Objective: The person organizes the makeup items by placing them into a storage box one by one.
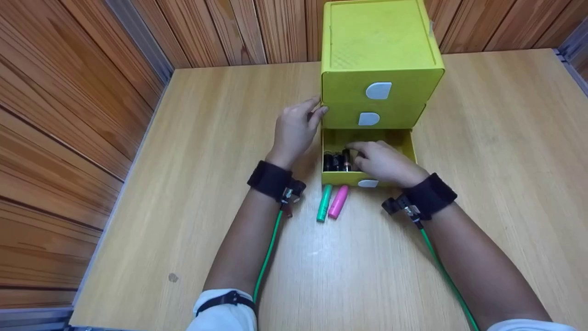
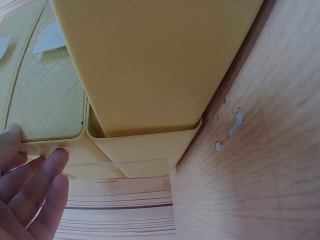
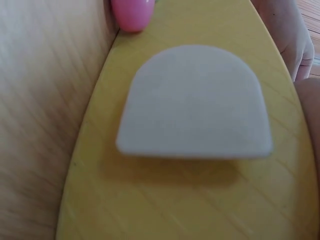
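While the left hand (image 1: 294,131) rested straight fingers on the yellow drawer unit's (image 1: 379,55) left corner at frame centre, the right hand (image 1: 383,163) reached relaxed fingers onto batteries (image 1: 336,162) in the open bottom drawer (image 1: 409,142); no writing was legible.

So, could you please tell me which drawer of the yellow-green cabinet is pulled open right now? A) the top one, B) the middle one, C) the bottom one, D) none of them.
C: the bottom drawer of the cabinet stands pulled out, with dark batteries showing inside and the right hand reaching into it, while the two drawers above sit flush and the left hand touches the cabinet's side.
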A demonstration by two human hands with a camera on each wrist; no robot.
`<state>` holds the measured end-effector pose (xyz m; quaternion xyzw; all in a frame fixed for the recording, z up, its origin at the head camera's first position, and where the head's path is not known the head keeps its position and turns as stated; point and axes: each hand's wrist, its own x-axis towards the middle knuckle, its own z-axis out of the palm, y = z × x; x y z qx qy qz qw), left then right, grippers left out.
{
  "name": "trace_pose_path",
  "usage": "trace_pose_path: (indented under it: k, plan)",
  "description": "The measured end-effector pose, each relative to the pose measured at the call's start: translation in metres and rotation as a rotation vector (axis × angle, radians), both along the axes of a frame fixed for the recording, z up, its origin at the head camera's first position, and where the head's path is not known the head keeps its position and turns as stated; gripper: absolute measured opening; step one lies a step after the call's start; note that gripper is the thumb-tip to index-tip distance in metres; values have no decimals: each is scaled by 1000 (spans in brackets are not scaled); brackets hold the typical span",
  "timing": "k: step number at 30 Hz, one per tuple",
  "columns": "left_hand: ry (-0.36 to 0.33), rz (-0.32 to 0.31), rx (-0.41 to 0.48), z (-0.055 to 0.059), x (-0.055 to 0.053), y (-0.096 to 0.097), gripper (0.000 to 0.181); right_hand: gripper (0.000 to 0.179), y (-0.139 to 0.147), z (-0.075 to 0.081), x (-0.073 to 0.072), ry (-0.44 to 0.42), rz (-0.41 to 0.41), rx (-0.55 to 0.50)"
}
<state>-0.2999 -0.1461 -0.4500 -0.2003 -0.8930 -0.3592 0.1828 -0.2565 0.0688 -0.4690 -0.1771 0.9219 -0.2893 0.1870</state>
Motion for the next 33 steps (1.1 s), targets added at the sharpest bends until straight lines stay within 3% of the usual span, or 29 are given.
trace_pose_path:
  k: [6, 11, 15, 19, 23, 33]
  plan:
    - [-16, 13, 32, -2, -2, -3, 35, 40, -2, 4, 1, 76, 10, -19]
    - [-31, 10, 43, -3, -2, -2, 35, 34, 0, 18, 9, 271, 85, -55]
    - [-39, 6, 22, -2, -2, -1, 36, 23, 0, 35, 25, 392, 137, -93]
    - [-35, 3, 7, 2, -4, -1, 36, 16, -4, 47, 42, 342, 233, -36]
    - [-14, -3, 5, 4, -5, -2, 36, 18, -15, 45, 52, 275, 339, 48]
    - [-23, 8, -2, 1, 0, -5, 35, 10, -33, 24, 60, 222, 377, 175]
